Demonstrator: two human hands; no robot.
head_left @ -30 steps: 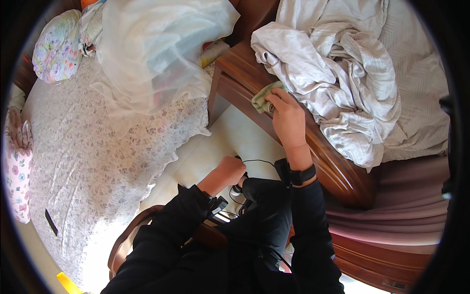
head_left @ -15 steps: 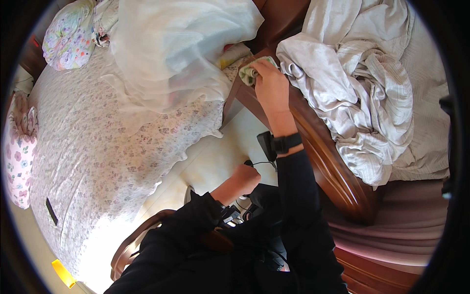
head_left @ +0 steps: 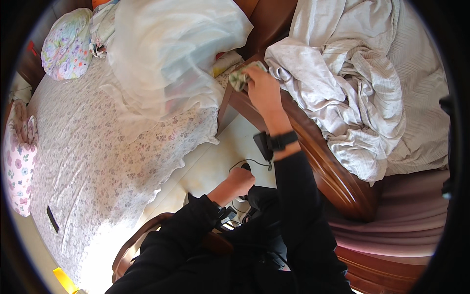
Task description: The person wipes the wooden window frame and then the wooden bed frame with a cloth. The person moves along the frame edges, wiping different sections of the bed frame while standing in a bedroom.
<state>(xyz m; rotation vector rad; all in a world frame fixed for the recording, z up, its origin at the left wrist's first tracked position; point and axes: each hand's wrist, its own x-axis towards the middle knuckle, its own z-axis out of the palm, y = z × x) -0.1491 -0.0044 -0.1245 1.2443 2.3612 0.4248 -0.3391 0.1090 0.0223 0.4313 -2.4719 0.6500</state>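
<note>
My right hand (head_left: 265,93) is closed around a crumpled green-and-white cloth (head_left: 239,80). The cloth lies against the top corner of a dark brown wooden bed frame (head_left: 320,147), beside the bunched pale bedding. Lower down, near my lap, my left hand (head_left: 239,182) is curled into a fist with its back toward me. A small black thing (head_left: 246,167) shows just past its knuckles, with a thin dark cord close by. Whether that hand grips anything is hidden.
At left spreads a bed with a floral sheet (head_left: 112,147), with sheer white fabric (head_left: 171,54) heaped at its far end. Crumpled light bedding (head_left: 342,98) covers the bed at right. A wooden chair arm (head_left: 142,240) curves beside me. Pale floor tiles (head_left: 196,166) show between the beds.
The view has shifted slightly, so the beds sit a little further left. My right hand still holds the cloth at the frame's corner, its wrist tilted a bit differently. My left hand stays curled.
</note>
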